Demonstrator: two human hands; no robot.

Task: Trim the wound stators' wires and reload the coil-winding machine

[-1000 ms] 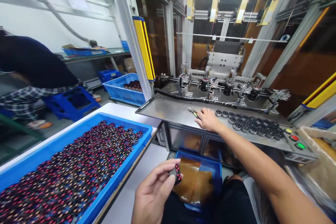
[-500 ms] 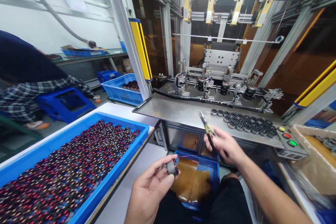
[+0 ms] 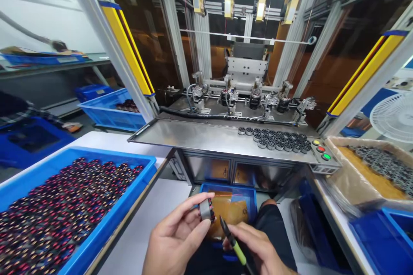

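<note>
Between the thumb and fingers of my left hand [image 3: 176, 234] is a motor stator [image 3: 205, 209], a grey ring with dark red windings facing right. My right hand [image 3: 258, 245] grips pliers [image 3: 237, 247] with green-and-black handles. Their dark tip points up and left, just right of the stator and apart from it. Whether the jaws are parted I cannot tell. Below both hands, a blue bin [image 3: 253, 200] lined with brownish sheet stands by my knees. To the left, a blue tray [image 3: 150, 165] is full of wound stators [image 3: 80, 206].
Ahead stands a winding machine [image 3: 247, 71] with a metal shelf [image 3: 180, 135]. Bare stator cores [image 3: 280, 139] sit on the shelf beside coloured buttons [image 3: 321, 149]. At right are a box of cores [image 3: 364, 180] and a white fan [image 3: 393, 116]. Yellow posts [image 3: 127, 47] flank the machine.
My right hand has come down and left with the pliers, from above the bin's right side to beside the stator. The left hand still holds the stator. The view has turned right.
</note>
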